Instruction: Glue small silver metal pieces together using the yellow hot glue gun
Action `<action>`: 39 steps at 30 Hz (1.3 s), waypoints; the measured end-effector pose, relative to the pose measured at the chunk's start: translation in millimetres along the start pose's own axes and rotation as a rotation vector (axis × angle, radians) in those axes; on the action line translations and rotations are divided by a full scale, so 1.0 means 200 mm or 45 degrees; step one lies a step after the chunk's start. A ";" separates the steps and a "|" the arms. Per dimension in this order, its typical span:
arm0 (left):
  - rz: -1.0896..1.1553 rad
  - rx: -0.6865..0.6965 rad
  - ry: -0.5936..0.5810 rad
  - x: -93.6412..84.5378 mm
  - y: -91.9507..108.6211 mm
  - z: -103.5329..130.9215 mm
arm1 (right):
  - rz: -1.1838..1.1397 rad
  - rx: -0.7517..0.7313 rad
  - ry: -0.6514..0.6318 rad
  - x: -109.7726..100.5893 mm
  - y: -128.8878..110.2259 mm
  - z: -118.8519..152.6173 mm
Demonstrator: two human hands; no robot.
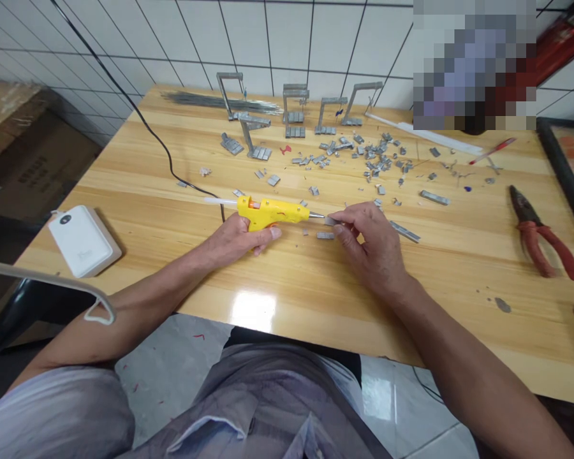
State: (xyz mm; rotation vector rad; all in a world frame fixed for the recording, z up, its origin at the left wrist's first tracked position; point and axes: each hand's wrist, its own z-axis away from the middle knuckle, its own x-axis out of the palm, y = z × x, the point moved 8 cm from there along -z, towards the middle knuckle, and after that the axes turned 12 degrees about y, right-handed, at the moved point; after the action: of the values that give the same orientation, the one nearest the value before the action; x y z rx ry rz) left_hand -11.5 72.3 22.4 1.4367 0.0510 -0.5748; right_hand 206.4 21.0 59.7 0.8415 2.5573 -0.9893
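A yellow hot glue gun [282,212] lies level above the table, its handle wrapped by my left hand [243,241]. A clear glue stick [220,201] sticks out of its back end, and the metal nozzle [316,216] points right. Between the thumb and fingers of my right hand [370,239] is a small grey metal strip piece [331,221], close to the nozzle tip; whether they touch I cannot tell. Just below it another short grey piece [324,236] rests on the wood. A longer grey strip [405,231] lies right of my right hand.
Several small grey frame-like stands [256,137] line the back of the wooden table [172,217], near scattered grey bits [377,153] and thin rods [210,101]. Red-handled pliers [536,239] lie right, a white power bank [83,241] left. The black cord [165,150] crosses the left side.
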 end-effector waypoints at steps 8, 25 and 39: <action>0.051 0.002 -0.012 0.01 -0.01 0.00 | 0.005 0.008 -0.003 0.00 0.00 0.00; 0.057 0.016 0.003 0.00 0.01 0.00 | -0.013 0.021 0.001 0.00 0.01 0.01; 0.042 0.010 0.004 0.00 0.02 0.00 | 0.004 -0.002 0.008 0.00 0.00 0.00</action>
State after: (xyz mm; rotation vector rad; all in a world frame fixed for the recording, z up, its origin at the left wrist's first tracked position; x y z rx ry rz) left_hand -9.9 72.1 26.7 1.4437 0.0277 -0.5459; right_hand 206.8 20.8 59.5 0.8496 2.5607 -0.9852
